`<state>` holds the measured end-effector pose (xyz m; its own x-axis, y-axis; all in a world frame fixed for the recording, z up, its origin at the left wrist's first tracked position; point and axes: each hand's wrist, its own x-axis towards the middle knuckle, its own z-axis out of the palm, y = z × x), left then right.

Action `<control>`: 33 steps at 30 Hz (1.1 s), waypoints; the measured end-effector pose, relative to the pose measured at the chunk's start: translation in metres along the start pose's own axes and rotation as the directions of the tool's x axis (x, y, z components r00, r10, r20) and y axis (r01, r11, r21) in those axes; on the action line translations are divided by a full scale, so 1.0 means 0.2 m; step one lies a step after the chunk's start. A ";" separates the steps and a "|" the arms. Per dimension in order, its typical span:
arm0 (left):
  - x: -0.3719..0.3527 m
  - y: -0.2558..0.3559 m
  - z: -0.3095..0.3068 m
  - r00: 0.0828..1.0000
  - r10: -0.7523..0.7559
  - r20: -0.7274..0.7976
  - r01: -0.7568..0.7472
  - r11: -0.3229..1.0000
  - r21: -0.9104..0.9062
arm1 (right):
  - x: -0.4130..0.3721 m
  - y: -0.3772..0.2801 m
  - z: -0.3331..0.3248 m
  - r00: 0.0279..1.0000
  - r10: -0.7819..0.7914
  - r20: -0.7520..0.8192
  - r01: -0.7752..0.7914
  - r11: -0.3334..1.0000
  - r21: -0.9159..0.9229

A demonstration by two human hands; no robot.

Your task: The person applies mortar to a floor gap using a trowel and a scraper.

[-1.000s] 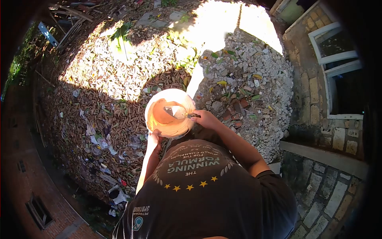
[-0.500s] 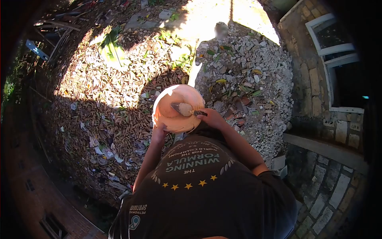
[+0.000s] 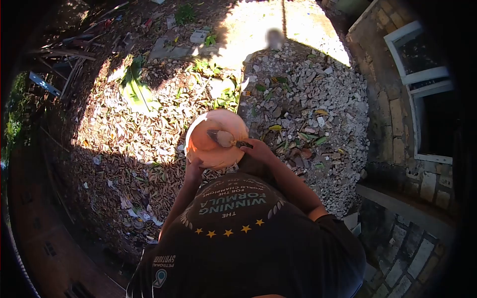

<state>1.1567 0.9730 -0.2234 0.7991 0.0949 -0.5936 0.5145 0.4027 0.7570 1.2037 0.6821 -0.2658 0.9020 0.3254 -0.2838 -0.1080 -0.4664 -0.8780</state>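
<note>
A round, pale orange tub [image 3: 205,154] is held in front of my chest, its open top facing up. My left hand [image 3: 195,166] grips the near left side of its rim. Inside the tub lies the blade of a trowel [image 3: 224,138], with some pale material on it. My right hand [image 3: 256,150] is closed round the trowel's dark handle at the right side of the tub. What else the tub holds is hard to make out.
Dry leaves [image 3: 134,174] cover the ground at the left, with a green leaf [image 3: 136,94] among them. Grey rubble [image 3: 328,104] is heaped at the right, beside a block wall [image 3: 397,121] with a white-framed window [image 3: 412,84]. Wooden debris [image 3: 67,52] lies at the upper left.
The tub, the trowel and both my hands have shifted slightly left and down in view. The surroundings have moved down a little too. Both holds look the same.
</note>
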 end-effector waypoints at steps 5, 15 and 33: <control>0.52 0.06 0.14 0.983 -0.099 0.156 0.109 0.992 -0.057 | 0.11 0.01 -0.34 0.993 0.020 -0.115 0.000 0.984 0.176; 0.88 0.20 0.73 0.920 -0.225 0.321 0.256 0.965 -0.058 | 0.21 0.07 -0.68 0.938 0.185 -0.294 -0.106 0.958 0.265; 2.01 0.70 1.14 0.861 -0.360 0.359 0.281 0.925 0.256 | 1.25 -0.15 -1.33 0.910 0.278 -0.307 -0.214 0.950 0.227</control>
<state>1.6214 0.8600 -0.2933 0.6142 -0.3904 -0.6858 0.7797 0.1663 0.6037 1.5433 0.5581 -0.2080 0.9192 -0.0863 -0.3842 -0.3904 -0.3264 -0.8608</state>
